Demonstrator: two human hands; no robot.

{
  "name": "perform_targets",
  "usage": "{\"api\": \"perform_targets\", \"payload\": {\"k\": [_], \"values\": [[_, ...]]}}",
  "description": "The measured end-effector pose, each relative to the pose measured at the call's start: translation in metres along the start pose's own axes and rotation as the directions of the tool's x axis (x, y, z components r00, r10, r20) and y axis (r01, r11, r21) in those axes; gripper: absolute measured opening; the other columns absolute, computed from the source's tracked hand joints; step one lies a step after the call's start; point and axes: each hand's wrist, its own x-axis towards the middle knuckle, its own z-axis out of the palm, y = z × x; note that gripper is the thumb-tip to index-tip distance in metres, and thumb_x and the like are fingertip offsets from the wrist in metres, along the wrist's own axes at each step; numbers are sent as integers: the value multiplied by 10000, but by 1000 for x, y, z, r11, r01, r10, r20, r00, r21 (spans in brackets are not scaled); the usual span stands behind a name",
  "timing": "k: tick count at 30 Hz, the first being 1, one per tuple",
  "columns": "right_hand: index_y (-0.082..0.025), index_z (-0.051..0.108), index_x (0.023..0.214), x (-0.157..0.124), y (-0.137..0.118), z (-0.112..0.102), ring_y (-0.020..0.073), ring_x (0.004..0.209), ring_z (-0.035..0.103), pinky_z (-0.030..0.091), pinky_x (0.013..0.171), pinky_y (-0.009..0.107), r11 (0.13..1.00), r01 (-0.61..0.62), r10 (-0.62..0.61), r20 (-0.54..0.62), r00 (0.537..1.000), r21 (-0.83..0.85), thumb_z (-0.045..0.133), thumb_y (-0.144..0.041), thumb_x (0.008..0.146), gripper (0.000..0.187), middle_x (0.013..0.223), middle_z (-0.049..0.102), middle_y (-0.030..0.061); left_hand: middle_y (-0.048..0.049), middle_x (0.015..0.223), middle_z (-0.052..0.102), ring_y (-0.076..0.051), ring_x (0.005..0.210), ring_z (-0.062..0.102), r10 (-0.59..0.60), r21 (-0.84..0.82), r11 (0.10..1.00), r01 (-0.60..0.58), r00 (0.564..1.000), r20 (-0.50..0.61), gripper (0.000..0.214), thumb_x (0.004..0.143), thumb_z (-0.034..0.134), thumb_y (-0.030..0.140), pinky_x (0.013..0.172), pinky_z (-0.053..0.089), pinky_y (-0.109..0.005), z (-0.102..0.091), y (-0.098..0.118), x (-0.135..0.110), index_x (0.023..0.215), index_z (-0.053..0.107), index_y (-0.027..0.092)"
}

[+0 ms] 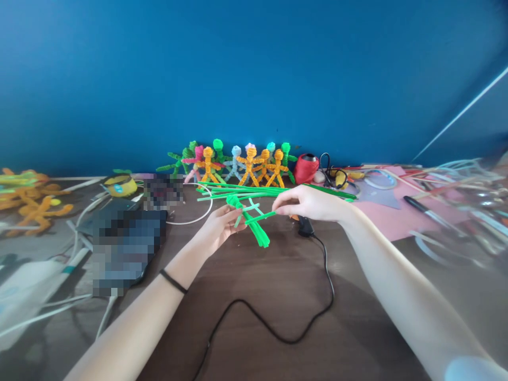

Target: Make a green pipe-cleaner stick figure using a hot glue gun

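Observation:
Near the middle of the table, my left hand (222, 228) is closed around the upper part of a green pipe-cleaner figure (257, 232). The figure has a coiled head end, a bundle of straight stems slanting down to the right, and paler green pieces crossing it. From the right, my right hand (313, 203) pinches the tip of a green pipe-cleaner stem (261, 217) that sticks out sideways from the figure. Just behind both hands lie several loose green pipe cleaners (216, 191).
Several coloured pipe-cleaner dolls (250, 161) stand along the blue wall. A red wrapped object (305, 169) is beside them. A black cable (278, 336) curves across the table. Phone-like dark device (130, 248) and white cords lie left; pink paper (381, 218) and a black marker (420, 207) lie right.

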Motion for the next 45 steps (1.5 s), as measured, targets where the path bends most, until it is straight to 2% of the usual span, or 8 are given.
{"api": "perform_targets", "payload": {"k": [3, 8, 16, 25, 34, 37, 41, 45], "values": [[-190, 694, 747, 2, 2, 3, 101, 478, 485, 309, 470, 231, 1000, -17, 16, -23, 1000, -16, 595, -377, 745, 211, 557, 588, -16, 7, 647, 602, -103, 619, 593, -29, -24, 999, 30, 999, 22, 93, 691, 674, 154, 654, 515, -275, 6, 2, -4, 681, 582, 143], [-191, 676, 727, 4, 6, 5, 108, 523, 491, 314, 496, 243, 999, -23, 21, -99, 995, -25, 583, -436, 754, 263, 648, 623, 4, -13, 672, 627, -132, 653, 622, -51, 11, 999, 51, 998, 35, 67, 702, 656, 152, 634, 516, -278, 16, 2, -9, 706, 590, 146], [-186, 671, 722, 4, 8, 5, 100, 524, 468, 301, 513, 251, 996, -38, 22, -188, 982, -83, 585, -394, 763, 229, 705, 639, 8, -24, 722, 657, -136, 678, 631, -51, 80, 996, 48, 998, 43, 77, 686, 669, 155, 643, 500, -265, 17, 0, -10, 724, 602, 151], [-178, 667, 721, 3, 9, 5, 104, 530, 470, 290, 510, 251, 997, -20, 6, -189, 982, -73, 582, -387, 763, 230, 668, 627, 2, -20, 764, 656, -137, 727, 631, 4, 129, 992, -18, 994, 114, 165, 630, 734, 171, 682, 478, -259, 16, -1, -12, 760, 638, 138], [-171, 667, 729, 3, 10, 3, 113, 571, 472, 301, 541, 253, 998, -18, 8, -193, 981, -53, 578, -442, 760, 287, 666, 610, 2, -25, 611, 631, -101, 588, 556, -2, 241, 969, -49, 979, 205, 128, 649, 718, 211, 618, 420, -243, 21, 6, -19, 643, 644, 107], [-159, 668, 755, 3, 9, 3, 107, 565, 461, 296, 536, 247, 999, -23, 16, -157, 987, -42, 571, -457, 760, 313, 674, 606, 7, -21, 612, 640, -106, 611, 565, -4, 241, 969, -59, 967, 253, 129, 640, 727, 212, 630, 412, -242, 23, 8, -21, 643, 647, 111], [-158, 665, 770, 4, 10, 6, 94, 542, 442, 292, 528, 238, 999, -37, 33, -122, 992, -37, 562, -431, 770, 291, 667, 593, 5, -35, 592, 656, -110, 579, 573, -28, 235, 971, -34, 966, 258, 153, 589, 760, 207, 591, 407, -240, 26, 12, -24, 603, 653, 98], [-157, 663, 775, 6, 9, 10, 85, 528, 428, 288, 519, 229, 999, -10, 6, -107, 994, -32, 560, -391, 784, 256, 626, 566, -9, -29, 581, 663, -119, 579, 593, 17, 147, 988, -57, 966, 259, 143, 566, 777, 180, 602, 432, -242, 30, 14, -27, 619, 665, 107]]}}
